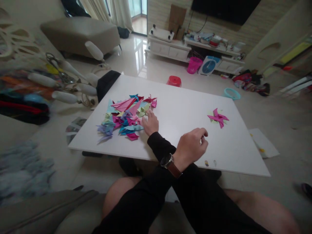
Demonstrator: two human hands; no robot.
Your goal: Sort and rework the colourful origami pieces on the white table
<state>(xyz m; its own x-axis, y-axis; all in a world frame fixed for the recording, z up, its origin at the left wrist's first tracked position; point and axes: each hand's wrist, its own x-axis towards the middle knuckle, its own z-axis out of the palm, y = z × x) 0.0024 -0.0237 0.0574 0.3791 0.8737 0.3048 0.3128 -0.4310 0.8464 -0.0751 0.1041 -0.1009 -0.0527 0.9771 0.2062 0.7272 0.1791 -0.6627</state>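
My forearms cross over the white table. My right hand reaches left to the edge of a pile of colourful folded paper pieces. Its fingers are a little apart, with the tips at a light green folded paper; whether they touch it I cannot tell. My left hand, with a brown-strapped watch on its wrist, hovers over the right half of the table. Its fingers are curled in and nothing shows in them. Beyond it lies a magenta and light green paper pinwheel shape.
Two small objects lie near the table's front edge. Past the far edge stand a red stool, a pink bin and a blue fan. A lamp with white arms stands close on the left.
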